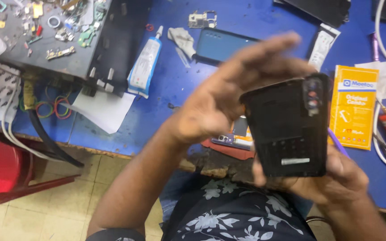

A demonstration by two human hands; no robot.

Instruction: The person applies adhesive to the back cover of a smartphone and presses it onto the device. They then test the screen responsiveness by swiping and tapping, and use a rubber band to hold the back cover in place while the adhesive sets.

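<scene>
Two hands, one black phone cover, one glue tube.

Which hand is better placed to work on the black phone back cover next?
Probably the left hand: it is open and free, fingers spread just beside the back cover. The right hand is already gripping the cover from below.

A white glue tube lies on the blue table near a dark blue phone. A yellow packet sits farther right. A red chair stands below.
</scene>
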